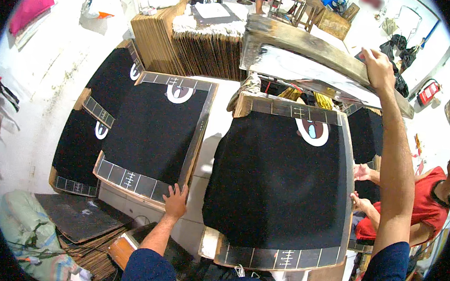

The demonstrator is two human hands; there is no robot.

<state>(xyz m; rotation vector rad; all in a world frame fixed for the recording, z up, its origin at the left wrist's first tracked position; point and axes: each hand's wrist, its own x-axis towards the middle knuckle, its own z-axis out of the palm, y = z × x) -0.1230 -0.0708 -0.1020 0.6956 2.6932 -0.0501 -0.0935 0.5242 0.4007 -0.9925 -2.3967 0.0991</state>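
My right hand [380, 72] grips the top edge of a raised wooden-framed printing screen [315, 42], which stands tilted at the far side. In front of it a black fabric piece [279, 186] lies on a board [253, 256] with white ruled marks. A white, brown and blue eye print [312, 131] shows near its far edge. To the left, my left hand [175, 202] lies with fingers spread on the near right corner of another marked board [128, 178]. That board carries a second black fabric piece [147, 130] with an eye print [180, 92].
A co-worker in a red shirt [423, 206] sits at the right, hands [359, 202] beside the middle board's edge. More black fabric pieces [79, 151] lie on boards farther left. Stacked boards [208, 50] stand behind; a dark board pile [84, 217] and woven sack [34, 226] sit near left.
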